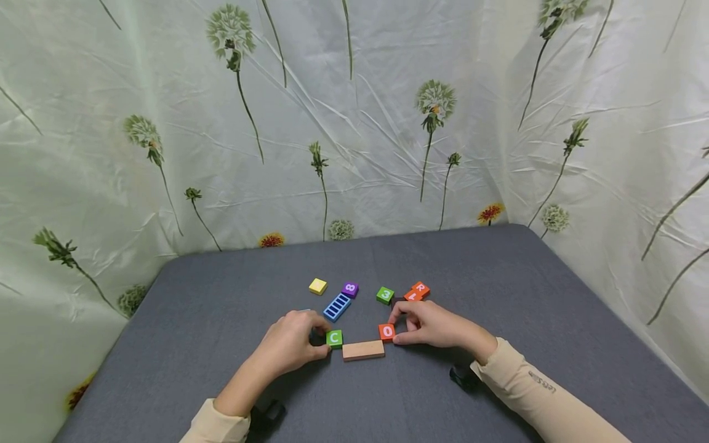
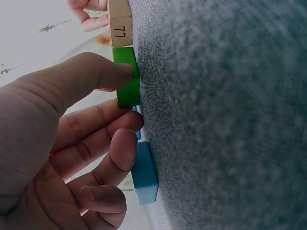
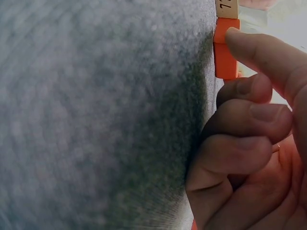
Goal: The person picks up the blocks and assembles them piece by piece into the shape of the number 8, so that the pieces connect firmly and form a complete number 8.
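My left hand (image 1: 325,339) pinches a green block marked C (image 1: 334,338) between thumb and forefinger on the grey table (image 1: 498,277). In the left wrist view the thumb (image 2: 96,72) lies on the green block (image 2: 127,81). My right hand (image 1: 396,326) pinches an orange block marked 0 (image 1: 386,331); the right wrist view shows its thumb (image 3: 254,48) on the orange block (image 3: 224,50), the other fingers curled. A plain wooden block (image 1: 362,350) lies flat between the two, just in front of them.
Beyond the hands lie a yellow block (image 1: 318,286), a purple 8 (image 1: 349,289), a blue striped block (image 1: 337,306), a green 3 (image 1: 384,295) and orange R (image 1: 421,287) and L blocks. A light blue block (image 2: 145,177) sits under my left fingers. Flowered cloth walls the table.
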A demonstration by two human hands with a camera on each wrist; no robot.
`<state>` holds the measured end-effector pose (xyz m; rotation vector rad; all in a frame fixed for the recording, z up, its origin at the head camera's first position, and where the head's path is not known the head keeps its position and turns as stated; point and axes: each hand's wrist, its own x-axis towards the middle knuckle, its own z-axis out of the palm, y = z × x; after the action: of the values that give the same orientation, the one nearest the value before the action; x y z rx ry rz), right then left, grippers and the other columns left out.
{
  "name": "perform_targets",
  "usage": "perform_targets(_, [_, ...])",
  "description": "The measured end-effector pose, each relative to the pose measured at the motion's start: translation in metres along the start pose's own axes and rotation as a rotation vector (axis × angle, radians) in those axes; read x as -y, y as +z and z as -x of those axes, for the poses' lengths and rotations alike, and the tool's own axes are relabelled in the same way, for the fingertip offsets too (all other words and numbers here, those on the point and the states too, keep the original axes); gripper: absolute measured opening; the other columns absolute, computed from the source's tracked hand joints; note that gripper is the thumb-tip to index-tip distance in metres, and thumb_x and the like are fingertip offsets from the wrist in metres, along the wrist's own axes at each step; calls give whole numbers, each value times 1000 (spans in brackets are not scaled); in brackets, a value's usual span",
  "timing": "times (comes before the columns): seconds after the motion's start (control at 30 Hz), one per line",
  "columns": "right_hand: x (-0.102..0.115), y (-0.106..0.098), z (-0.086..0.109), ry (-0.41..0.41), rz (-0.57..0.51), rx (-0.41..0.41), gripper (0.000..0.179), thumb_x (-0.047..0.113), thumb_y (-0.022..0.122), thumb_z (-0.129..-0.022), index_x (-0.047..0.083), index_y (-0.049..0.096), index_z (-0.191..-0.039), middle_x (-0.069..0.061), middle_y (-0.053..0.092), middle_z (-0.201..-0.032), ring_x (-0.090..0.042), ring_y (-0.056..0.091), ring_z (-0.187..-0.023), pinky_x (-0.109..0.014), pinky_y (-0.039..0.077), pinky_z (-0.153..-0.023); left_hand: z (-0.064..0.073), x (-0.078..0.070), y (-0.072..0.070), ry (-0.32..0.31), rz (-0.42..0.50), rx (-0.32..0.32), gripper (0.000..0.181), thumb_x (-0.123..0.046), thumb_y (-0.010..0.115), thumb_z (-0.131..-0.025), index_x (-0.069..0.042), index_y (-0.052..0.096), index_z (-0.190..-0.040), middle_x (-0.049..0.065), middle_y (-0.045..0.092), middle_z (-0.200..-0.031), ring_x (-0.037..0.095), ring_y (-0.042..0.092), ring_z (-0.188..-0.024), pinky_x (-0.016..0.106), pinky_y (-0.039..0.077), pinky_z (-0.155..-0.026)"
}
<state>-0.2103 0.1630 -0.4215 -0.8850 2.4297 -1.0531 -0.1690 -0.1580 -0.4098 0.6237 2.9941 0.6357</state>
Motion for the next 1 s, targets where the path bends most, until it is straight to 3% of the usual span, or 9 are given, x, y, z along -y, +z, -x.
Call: perform_targets(1.0, [-2,0,-1,19,9,1,24,27,80,-98,17,69,-117,13,49,-66,0,43,-58,-20,37,-60,0,2,-1,5,16,6,19,-21,94,-81,-20,79,-94,-11,71,-89,7,60,-79,35,51,-69])
